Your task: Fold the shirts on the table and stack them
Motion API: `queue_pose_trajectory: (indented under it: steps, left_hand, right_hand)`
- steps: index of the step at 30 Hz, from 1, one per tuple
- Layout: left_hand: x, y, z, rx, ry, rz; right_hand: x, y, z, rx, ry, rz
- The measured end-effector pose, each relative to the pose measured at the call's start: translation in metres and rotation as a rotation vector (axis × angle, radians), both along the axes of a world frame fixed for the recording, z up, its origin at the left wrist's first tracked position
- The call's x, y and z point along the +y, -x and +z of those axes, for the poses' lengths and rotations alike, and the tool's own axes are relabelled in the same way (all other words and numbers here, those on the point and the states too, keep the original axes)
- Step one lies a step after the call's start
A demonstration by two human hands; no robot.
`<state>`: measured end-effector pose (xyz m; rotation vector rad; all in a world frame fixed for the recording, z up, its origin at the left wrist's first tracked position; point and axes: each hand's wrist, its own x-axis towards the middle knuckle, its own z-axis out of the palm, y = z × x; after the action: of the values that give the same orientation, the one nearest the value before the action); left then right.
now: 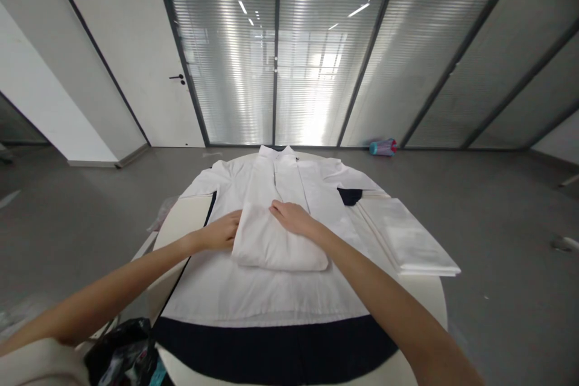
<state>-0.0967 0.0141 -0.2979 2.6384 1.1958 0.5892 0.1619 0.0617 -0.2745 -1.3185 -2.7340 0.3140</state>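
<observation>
A white shirt [298, 298] with a stand-up collar is spread front side up, its collar toward the far edge of the table. On its middle lies a folded white garment [280, 247], a thick bundle with a rounded near edge. My left hand [221, 230] grips the bundle at its left edge, with the fingertips hidden behind the cloth. Across the bundle's upper edge, my right hand [293, 217] is closed on the fabric, fingers pressed together and pointing left. Beneath the shirt, a dark navy cloth [275, 353] shows along the near side.
Folded white cloths [407, 235] are stacked at the right, slightly overhanging the round white table [432, 301]. A black plastic bag [126, 350] sits low at the near left. On the floor by the glass partition lies a striped blue-and-purple object [383, 148].
</observation>
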Motion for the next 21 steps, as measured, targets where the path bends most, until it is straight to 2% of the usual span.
queue_pose_trajectory:
  steps: [1,3,5,7,10,12,14,18,21]
  left_hand:
    - [0.000,0.012,0.003,-0.021,0.021,0.020]
    - [-0.003,0.030,0.011,-0.108,0.026,0.158]
    - [-0.009,0.032,0.022,-0.185,0.004,0.315]
    - [-0.016,0.015,0.032,-0.194,0.013,0.341]
    - [-0.025,-0.032,0.039,-0.108,0.016,0.243]
    - [-0.030,-0.062,0.033,-0.002,-0.018,0.178]
    - [-0.035,-0.079,0.018,0.113,-0.035,0.148]
    - [-0.045,-0.081,-0.019,0.236,-0.018,0.141]
    - [-0.051,-0.075,-0.034,0.250,-0.010,0.131]
  right_hand:
    - [0.000,0.002,-0.004,-0.030,-0.014,0.009]
    - [0.001,0.007,-0.012,-0.077,-0.044,0.034]
    - [0.000,0.011,-0.020,-0.097,-0.085,0.053]
    - [-0.002,0.013,-0.026,-0.095,-0.132,0.060]
    - [-0.003,0.013,-0.031,-0.085,-0.157,0.054]
    - [-0.002,0.011,-0.033,-0.092,-0.138,0.072]
    - [0.000,0.009,-0.035,-0.105,-0.121,0.103]
    - [0.000,0.009,-0.035,-0.091,-0.124,0.104]
    - [-0.002,0.010,-0.033,-0.060,-0.110,0.062]
